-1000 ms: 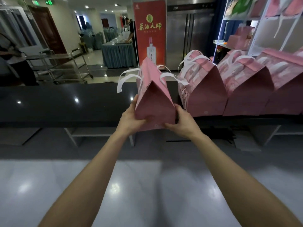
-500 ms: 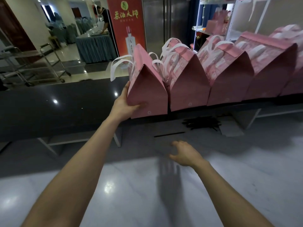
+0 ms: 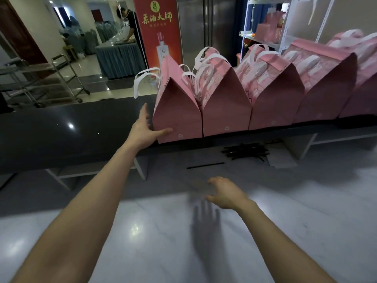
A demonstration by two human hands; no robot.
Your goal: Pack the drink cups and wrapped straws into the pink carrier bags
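Head view: left hand (image 3: 143, 129) spread wide, thumb seemingly touching the end pink bag (image 3: 179, 111) on the black counter (image 3: 61, 131); right hand (image 3: 224, 194) loosely open, empty.

Contents of the closed pink gabled paper carrier bags (image 3: 226, 107) concealed; rightmost bag cut by frame edge; right hand (image 3: 225, 194) motion-blurred; black strips heaped on the lower shelf (image 3: 245, 152) indistinct.

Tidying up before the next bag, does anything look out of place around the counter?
One black straw lies alone on the lower white surface, apart from the straw pile. The pink bags stand upright in a neat row.
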